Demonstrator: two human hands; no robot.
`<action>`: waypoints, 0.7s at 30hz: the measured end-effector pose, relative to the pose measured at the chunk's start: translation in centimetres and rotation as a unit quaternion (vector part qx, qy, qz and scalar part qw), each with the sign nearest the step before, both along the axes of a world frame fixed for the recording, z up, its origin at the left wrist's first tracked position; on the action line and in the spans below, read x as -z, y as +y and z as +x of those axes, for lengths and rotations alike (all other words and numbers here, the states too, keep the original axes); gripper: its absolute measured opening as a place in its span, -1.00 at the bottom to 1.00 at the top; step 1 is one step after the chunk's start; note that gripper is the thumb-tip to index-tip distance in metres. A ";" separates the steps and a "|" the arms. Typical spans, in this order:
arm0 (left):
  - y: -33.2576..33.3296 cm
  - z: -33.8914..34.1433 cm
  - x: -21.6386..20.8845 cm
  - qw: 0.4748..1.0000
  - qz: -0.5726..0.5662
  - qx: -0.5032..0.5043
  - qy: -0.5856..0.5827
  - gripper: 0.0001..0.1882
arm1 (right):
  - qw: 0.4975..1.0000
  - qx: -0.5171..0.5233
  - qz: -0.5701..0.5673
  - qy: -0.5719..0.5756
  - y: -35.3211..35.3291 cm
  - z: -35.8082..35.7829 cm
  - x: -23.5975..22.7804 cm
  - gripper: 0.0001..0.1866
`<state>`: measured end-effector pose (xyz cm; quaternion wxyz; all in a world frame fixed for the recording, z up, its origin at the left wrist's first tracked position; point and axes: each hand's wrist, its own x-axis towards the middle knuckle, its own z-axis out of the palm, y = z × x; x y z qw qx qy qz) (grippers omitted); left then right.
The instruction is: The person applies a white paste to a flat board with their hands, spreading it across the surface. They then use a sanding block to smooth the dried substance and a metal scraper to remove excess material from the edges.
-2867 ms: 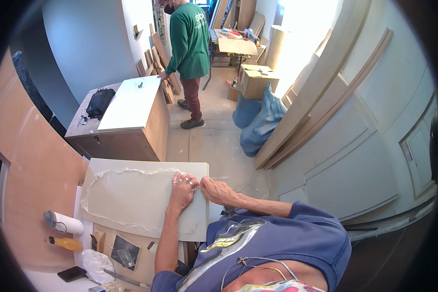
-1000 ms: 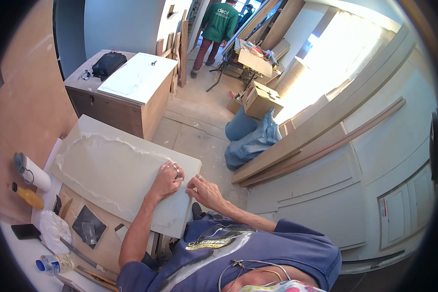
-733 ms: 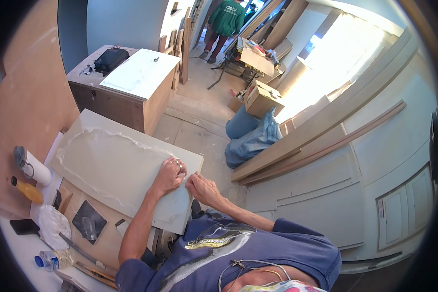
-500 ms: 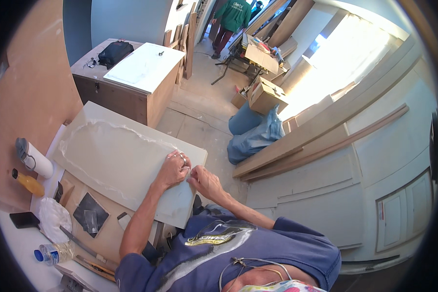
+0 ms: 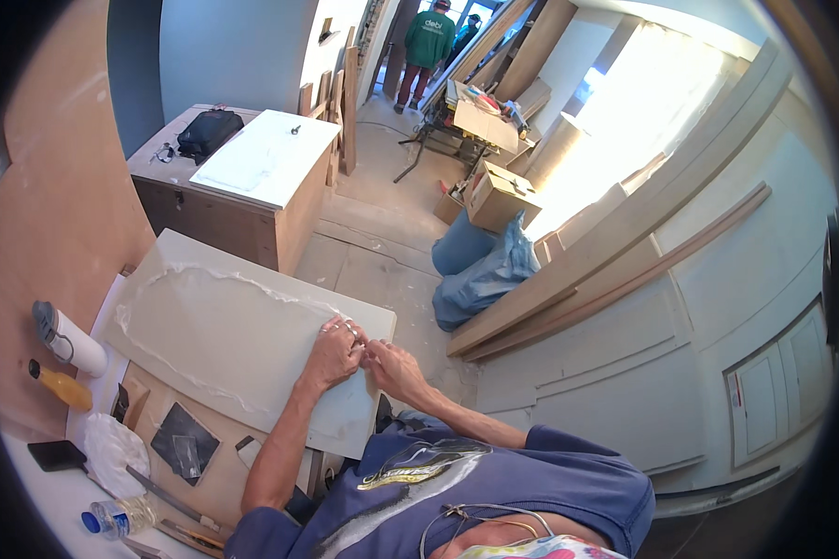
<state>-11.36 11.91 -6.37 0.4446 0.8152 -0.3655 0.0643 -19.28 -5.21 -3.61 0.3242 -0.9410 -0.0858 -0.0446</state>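
Observation:
A pale flat board (image 5: pixel 214 335) lies in front of me, with a crinkled whitish strip (image 5: pixel 196 269) running in a loop over its face. Near the board's right end my left hand (image 5: pixel 336 352) is closed, fingers bent and a ring on one. Pressed close beside it, my right hand (image 5: pixel 393 370) pinches with its fingertips. Both hands meet where the whitish strip ends. A bit of white shows between the fingers, too small to name.
Left of the board stand a white flask (image 5: pixel 75 343), a yellow bottle (image 5: pixel 61 386), a crumpled white cloth (image 5: pixel 115 454), a dark sanding sheet (image 5: pixel 185 442) and a clear bottle (image 5: pixel 119 517). Beyond are a wooden chest (image 5: pixel 205 224), blue bag (image 5: pixel 488 281) and long beams (image 5: pixel 615 238). A person (image 5: pixel 427 47) stands far off.
The whole view has shifted, so the board and my hands sit lower in the picture. My hands stay together at the same spot. The distant person has moved farther off.

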 end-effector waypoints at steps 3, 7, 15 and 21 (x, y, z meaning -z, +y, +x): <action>0.1 0.0 -0.2 1.000 -0.001 -0.001 0.006 -0.89 | 1.000 0.004 0.021 0.004 0.2 0.2 0.4 -0.82; -0.2 -0.1 -0.8 1.000 -0.008 -0.003 0.000 -0.91 | 0.992 0.014 0.094 0.080 -0.1 0.7 0.5 -0.85; -0.4 0.0 -0.7 0.999 -0.009 -0.014 0.033 -0.92 | 0.892 0.053 0.368 0.256 0.6 1.2 1.2 -0.84; -0.2 0.1 -0.7 0.999 -0.035 -0.010 0.037 -0.95 | 0.970 0.011 0.184 0.156 -0.8 -0.2 -4.0 -0.74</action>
